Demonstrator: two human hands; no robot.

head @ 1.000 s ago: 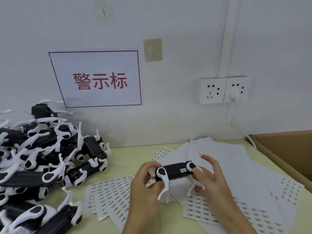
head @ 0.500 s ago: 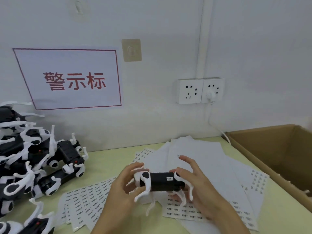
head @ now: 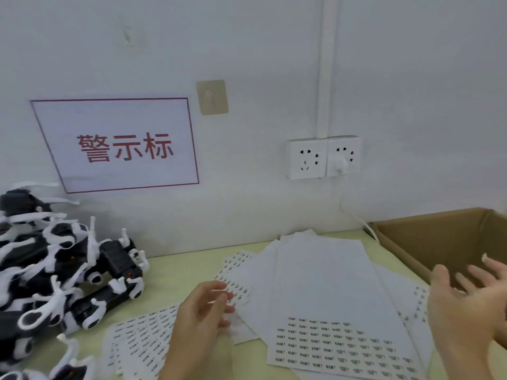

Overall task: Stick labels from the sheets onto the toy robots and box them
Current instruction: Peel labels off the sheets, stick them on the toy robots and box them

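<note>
Hands come first: both are empty, fingers spread and loose. The right hand (head: 466, 300) hovers at the near rim of the cardboard box (head: 439, 242), palm turned inward, nothing between its fingers. The left hand (head: 204, 316) hangs over the label sheets (head: 329, 311), on the side away from the box, fingers relaxed and gripping nothing.

No toy is in either hand, so my judgement is that 1 boxing step is finished and the cycle restarts. The inside of the box is mostly hidden, so I cannot tell what lies in it.

The next move calls for a reach far from the box to the heap of toy robots (head: 55, 278), a tangle of black bodies and white legs; the legs interlock, so lifting 1 may drag its neighbours. After that a single small label must be peeled from a sheet that has printed rows left.

The sheets fan out over the pale green surface (head: 186, 270), several overlapping between the heap and the box. Behind the box rises a grey wall with 2 white sockets (head: 322, 157), 1 with a plug and cord, a red-bordered sign (head: 118, 145) and a beige hook (head: 211, 97).
</note>
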